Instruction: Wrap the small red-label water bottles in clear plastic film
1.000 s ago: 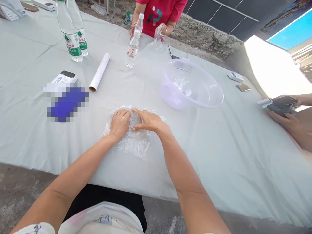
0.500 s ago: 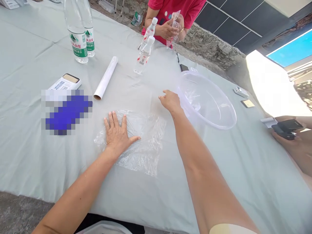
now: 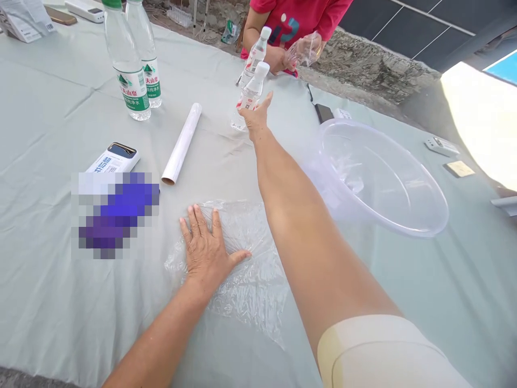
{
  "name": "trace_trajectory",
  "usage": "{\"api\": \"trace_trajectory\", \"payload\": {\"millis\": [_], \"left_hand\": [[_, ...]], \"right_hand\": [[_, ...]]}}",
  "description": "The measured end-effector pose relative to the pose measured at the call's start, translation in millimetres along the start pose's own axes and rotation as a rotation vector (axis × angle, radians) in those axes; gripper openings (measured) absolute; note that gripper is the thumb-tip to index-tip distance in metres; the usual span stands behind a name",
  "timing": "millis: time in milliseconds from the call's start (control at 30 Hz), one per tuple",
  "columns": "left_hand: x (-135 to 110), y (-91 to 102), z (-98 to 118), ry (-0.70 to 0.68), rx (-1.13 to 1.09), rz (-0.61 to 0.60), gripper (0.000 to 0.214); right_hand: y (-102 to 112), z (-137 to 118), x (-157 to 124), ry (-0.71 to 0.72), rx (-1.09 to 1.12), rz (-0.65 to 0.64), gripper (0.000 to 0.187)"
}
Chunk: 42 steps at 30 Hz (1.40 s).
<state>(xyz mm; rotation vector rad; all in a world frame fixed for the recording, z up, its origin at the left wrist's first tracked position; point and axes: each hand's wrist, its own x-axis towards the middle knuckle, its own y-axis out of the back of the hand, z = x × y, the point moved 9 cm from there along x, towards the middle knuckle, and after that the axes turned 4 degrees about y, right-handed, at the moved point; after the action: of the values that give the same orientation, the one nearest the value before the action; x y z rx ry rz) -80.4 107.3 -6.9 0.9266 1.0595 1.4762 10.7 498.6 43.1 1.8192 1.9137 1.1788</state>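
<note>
My left hand (image 3: 205, 248) lies flat with spread fingers on a crinkled clear plastic sheet (image 3: 258, 296), which is spread over the cloth. My right hand (image 3: 257, 117) is stretched out to the nearer small water bottle (image 3: 253, 89), its thumb at the bottle's left and a finger extended at its right. The hand hides part of that bottle; I cannot tell whether it touches. A second small bottle (image 3: 258, 53) stands just behind. A white roll (image 3: 183, 143) with a cardboard core lies left of my right forearm.
Two large water bottles (image 3: 131, 91) stand at the upper left. A white boxy device (image 3: 117, 158) lies beside a pixelated blue patch (image 3: 125, 210). At right sits a translucent basin (image 3: 404, 218) with clear plastic inside. Across the table (image 3: 60, 302), a person in red (image 3: 297, 24) handles clear plastic.
My right hand has moved forward and left, from beside the basin to the nearer small bottle. The left hand stays flat on the plastic sheet. The view has shifted.
</note>
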Motion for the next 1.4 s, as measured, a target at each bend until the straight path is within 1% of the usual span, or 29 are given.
{"api": "trace_trajectory", "payload": {"millis": [67, 100, 133, 200, 267, 333, 433, 467, 533, 600, 667, 733, 767, 800, 867, 1033, 1100, 1200, 1300, 1400], "left_hand": [[1, -0.3, 0, 0.001, 0.007, -0.010, 0.121], [1, -0.4, 0, 0.000, 0.010, -0.017, 0.121], [1, -0.5, 0, -0.001, 0.011, -0.024, 0.122], [2, -1.0, 0, -0.004, 0.010, -0.037, 0.123], [2, -1.7, -1, -0.005, 0.006, -0.044, 0.125], [1, -2.0, -2, -0.008, 0.004, -0.045, 0.125], [1, -1.7, -2, -0.009, 0.011, -0.049, 0.125], [1, -1.5, -2, -0.007, 0.012, -0.052, 0.124], [0, -0.6, -3, 0.000, 0.012, -0.054, 0.125], [0, 0.6, -3, 0.004, 0.011, -0.048, 0.125], [-1, 2.1, -3, 0.005, 0.012, -0.038, 0.125], [-3, 3.7, -4, 0.010, 0.013, -0.026, 0.124], [-4, 4.6, -4, 0.014, 0.013, -0.021, 0.123], [-5, 5.4, -5, 0.018, 0.014, -0.017, 0.123], [-7, 6.8, -5, 0.022, 0.016, -0.014, 0.122], [-8, 8.7, -6, 0.031, 0.012, -0.020, 0.121], [-9, 8.9, -6, 0.035, 0.003, -0.027, 0.120], [-9, 9.7, -8, 0.038, -0.018, -0.035, 0.118], [-9, 12.4, -12, 0.055, -0.041, -0.034, 0.113], [-8, 16.1, -17, 0.080, -0.060, -0.028, 0.106]], "right_hand": [[7, 10, -6, -0.168, 0.055, 0.052, 0.067], [11, 12, -13, -0.233, 0.073, 0.081, 0.061], [15, 11, -22, -0.266, 0.085, 0.096, 0.052], [23, 3, -45, -0.266, 0.081, 0.103, 0.038], [36, -6, -76, -0.244, 0.081, 0.105, 0.036], [58, -19, -116, -0.210, 0.110, 0.112, 0.039], [102, -50, -192, -0.163, 0.158, 0.085, 0.045], [116, -61, -222, -0.182, 0.167, 0.066, 0.046], [137, -79, -281, -0.278, 0.193, 0.013, 0.048], [145, -90, -338, -0.395, 0.247, -0.058, 0.045], [144, -89, -385, -0.519, 0.269, -0.087, 0.042], [140, -81, -419, -0.630, 0.224, -0.076, 0.040], [138, -75, -430, -0.674, 0.181, -0.066, 0.040], [137, -71, -438, -0.705, 0.135, -0.059, 0.040], [134, -67, -445, -0.730, 0.049, -0.064, 0.041], [125, -73, -436, -0.704, -0.103, -0.157, 0.046], [121, -75, -433, -0.713, -0.154, -0.168, 0.048], [115, -77, -433, -0.723, -0.192, -0.162, 0.054], [110, -78, -434, -0.692, -0.198, -0.191, 0.059], [116, -72, -443, -0.696, -0.204, -0.188, 0.061]]}}
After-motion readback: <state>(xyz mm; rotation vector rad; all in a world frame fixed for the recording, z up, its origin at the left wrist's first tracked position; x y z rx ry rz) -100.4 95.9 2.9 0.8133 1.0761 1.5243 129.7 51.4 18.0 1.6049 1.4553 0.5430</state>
